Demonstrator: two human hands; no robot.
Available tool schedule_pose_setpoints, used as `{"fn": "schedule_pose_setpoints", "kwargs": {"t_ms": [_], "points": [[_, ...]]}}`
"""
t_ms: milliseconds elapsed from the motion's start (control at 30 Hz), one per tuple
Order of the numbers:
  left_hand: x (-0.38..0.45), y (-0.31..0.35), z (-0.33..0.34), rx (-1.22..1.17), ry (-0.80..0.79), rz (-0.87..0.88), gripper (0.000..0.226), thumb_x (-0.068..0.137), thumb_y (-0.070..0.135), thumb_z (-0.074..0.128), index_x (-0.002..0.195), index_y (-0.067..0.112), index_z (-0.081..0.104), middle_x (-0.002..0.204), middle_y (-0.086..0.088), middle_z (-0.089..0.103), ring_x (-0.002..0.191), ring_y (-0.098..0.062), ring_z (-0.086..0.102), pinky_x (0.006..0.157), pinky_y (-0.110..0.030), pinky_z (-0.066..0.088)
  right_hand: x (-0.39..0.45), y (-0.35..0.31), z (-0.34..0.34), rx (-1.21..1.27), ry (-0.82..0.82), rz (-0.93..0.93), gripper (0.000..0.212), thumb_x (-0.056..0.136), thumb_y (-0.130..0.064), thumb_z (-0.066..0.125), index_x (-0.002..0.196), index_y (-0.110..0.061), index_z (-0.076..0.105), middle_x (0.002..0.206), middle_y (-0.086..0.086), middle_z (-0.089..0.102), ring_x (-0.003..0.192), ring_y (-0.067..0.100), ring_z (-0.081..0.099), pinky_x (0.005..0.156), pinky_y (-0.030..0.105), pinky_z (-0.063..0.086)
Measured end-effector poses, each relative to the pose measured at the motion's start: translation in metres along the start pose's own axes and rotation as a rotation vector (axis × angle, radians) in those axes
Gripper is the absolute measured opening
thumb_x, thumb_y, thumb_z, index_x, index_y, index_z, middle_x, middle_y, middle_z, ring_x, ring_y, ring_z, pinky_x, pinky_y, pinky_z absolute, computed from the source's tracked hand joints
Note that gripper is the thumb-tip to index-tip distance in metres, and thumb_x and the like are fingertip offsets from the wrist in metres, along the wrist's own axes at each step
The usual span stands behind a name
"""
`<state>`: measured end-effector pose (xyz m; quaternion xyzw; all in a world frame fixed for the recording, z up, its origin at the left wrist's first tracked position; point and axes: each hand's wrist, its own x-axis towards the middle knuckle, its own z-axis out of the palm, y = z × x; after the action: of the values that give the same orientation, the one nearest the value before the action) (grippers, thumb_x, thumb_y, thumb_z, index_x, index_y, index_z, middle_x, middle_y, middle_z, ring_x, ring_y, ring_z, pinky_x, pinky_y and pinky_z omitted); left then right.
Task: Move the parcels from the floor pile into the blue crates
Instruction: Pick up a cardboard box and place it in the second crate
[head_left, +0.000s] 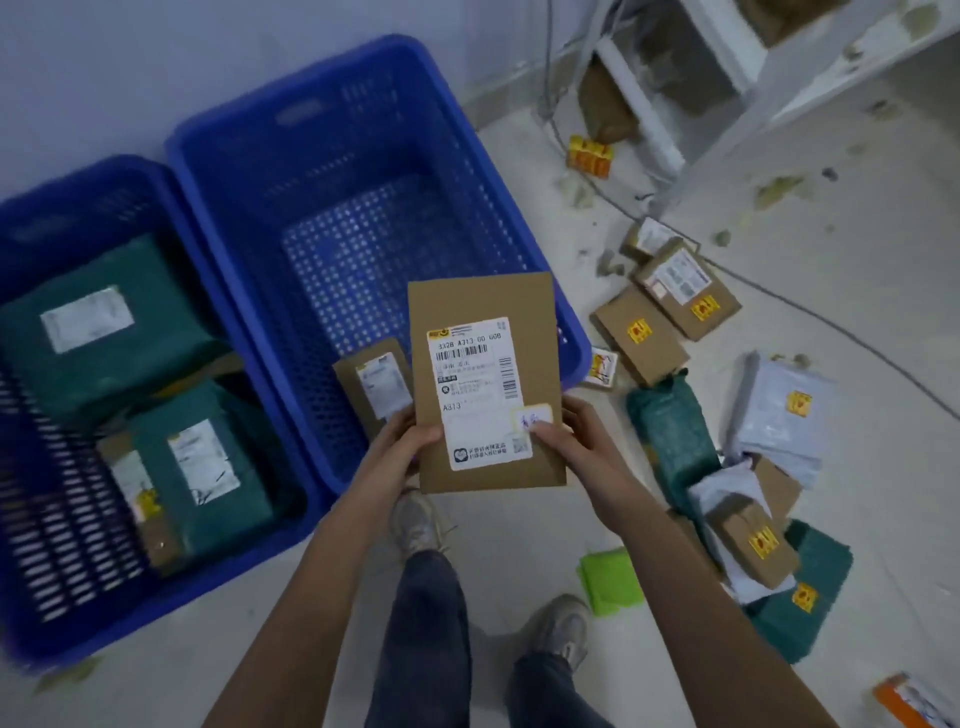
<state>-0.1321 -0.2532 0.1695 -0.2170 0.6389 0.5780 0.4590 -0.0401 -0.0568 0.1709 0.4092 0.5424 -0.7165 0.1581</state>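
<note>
Flat parcel (485, 384): matt brown cardboard with a smooth white paper label. Blue crates (363, 156): moulded plastic, perforated lattice walls, slight sheen. Green mailers (104, 332) in the left crate: soft plastic film, creased, paper labels. Floor pile (727, 441): cardboard boxes, white and green poly bags. Floor (519, 530): pale, smooth, gritty with debris.

The scene is viewed from a single head-worn wide-angle camera, aimed steeply down and forward. The pale concrete floor (519, 525) is seen from standing height; the rectangular blue perforated plastic crates (363, 171) are framed upper left, near the lens.
</note>
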Motion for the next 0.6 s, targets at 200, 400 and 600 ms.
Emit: {"fn": "schedule_pose_setpoints", "kwargs": {"t_ms": [200,400,600], "points": [[0.052,0.019,-0.067,-0.011,0.167,-0.010,0.050,0.094,0.025,0.053,0.141,0.023,0.038,0.138,0.001,0.050,0.118,-0.020,0.052,0.099,-0.037,0.043,0.082,-0.020,0.084,-0.284,-0.064,0.088,0.051,0.087,-0.038,0.061,0.134,-0.022,0.047,0.133,-0.002,0.056,0.116,0.015,0.055,0.092,0.029,0.047],[0.102,-0.006,-0.087,0.177,0.278,-0.077,0.045,0.098,0.021,0.046,0.140,0.014,0.035,0.138,-0.006,0.049,0.114,-0.024,0.052,0.087,-0.032,0.042,0.145,-0.001,0.123,-0.647,-0.073,0.043,0.050,0.096,-0.031,0.049,0.142,-0.017,0.037,0.143,0.004,0.046,0.130,0.023,0.044,0.101,0.034,0.042],[0.137,-0.040,-0.076,0.490,0.430,-0.181,0.029,0.094,0.013,0.047,0.119,0.000,0.041,0.121,-0.019,0.052,0.100,-0.036,0.057,0.071,-0.040,0.046,0.195,0.043,0.135,-0.823,-0.104,0.089,0.050,0.098,-0.023,0.045,0.145,-0.015,0.032,0.141,0.009,0.048,0.126,0.027,0.048,0.102,0.039,0.043]]}}
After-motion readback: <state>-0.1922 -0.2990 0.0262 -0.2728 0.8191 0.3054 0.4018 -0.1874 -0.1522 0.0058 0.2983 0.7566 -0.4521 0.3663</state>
